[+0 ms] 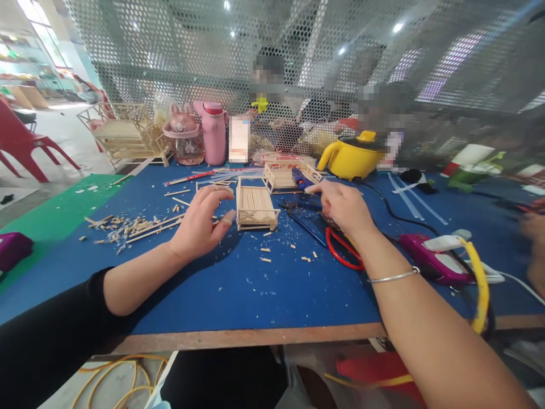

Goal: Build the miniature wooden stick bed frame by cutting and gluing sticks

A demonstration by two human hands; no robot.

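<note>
Closest to the camera, across the lower right: bare right forearm (409, 318), with silver bracelet (394, 278) near the wrist. Beyond it, right grip (344, 207), index finger outstretched towards a blue item (300, 180); cannot tell whether holding anything in the curled fingers. Opposite, left grip (204, 220), wide, thumb and fingers apart, just beside a small slatted stick frame (258, 200). Position of that frame: between both hands, upright on the blue bench (272, 301). Behind, slightly right: second stick frame (280, 182). Below the right grip: red handles (340, 259) of a tool. Left of the left grip: scattered sticks (123, 228). Along the back: pink flask (215, 136), yellow pot (355, 161).
</note>
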